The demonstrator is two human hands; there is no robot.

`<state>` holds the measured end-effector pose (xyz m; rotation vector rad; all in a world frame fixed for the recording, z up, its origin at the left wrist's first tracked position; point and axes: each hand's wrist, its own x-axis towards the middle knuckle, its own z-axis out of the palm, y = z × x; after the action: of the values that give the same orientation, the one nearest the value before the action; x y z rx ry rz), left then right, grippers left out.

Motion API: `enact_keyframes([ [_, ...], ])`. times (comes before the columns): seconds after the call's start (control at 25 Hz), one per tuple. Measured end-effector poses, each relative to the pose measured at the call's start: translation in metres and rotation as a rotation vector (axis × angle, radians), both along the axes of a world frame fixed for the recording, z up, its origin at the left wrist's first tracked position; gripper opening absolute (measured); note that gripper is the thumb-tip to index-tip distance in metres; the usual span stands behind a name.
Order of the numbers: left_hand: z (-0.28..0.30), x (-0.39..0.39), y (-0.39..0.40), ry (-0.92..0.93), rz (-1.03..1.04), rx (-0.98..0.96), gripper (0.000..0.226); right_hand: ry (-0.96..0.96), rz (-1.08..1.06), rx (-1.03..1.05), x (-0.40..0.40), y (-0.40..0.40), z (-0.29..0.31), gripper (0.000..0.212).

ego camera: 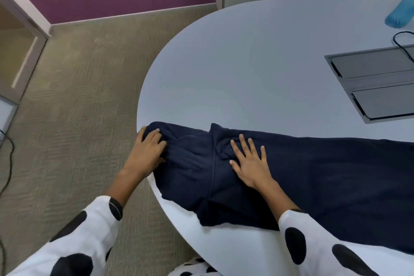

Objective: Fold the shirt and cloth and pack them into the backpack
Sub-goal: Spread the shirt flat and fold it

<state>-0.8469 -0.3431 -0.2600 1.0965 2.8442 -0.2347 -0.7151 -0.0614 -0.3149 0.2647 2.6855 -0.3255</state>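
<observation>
A dark navy shirt (313, 175) lies spread across the near side of the pale grey table (246, 63), running off the right edge of the view. Its left end is bunched at the table's rounded rim. My left hand (147, 152) grips that bunched end, fingers curled into the fabric. My right hand (251, 161) lies flat on the shirt near a seam, fingers spread and straight, pressing it down. No backpack is in view.
A recessed metal cable hatch (376, 83) with a black cable (403, 45) sits in the table at the right. A light blue object (401, 11) lies at the far right corner. Carpet floor (78, 107), a purple wall and a dark chair back surround the table.
</observation>
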Motion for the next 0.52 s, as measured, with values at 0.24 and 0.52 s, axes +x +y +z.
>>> enact_keyframes([
  [0.24, 0.053, 0.022, 0.035, -0.074, 0.283, 0.246, 0.010, -0.003, -0.085, -0.292, -0.001, 0.001, 0.043, 0.069],
  [0.52, 0.118, 0.069, 0.128, -0.594, 0.354, 0.715, 0.027, 0.310, -0.174, -0.968, 0.024, -0.012, 0.123, 0.086],
])
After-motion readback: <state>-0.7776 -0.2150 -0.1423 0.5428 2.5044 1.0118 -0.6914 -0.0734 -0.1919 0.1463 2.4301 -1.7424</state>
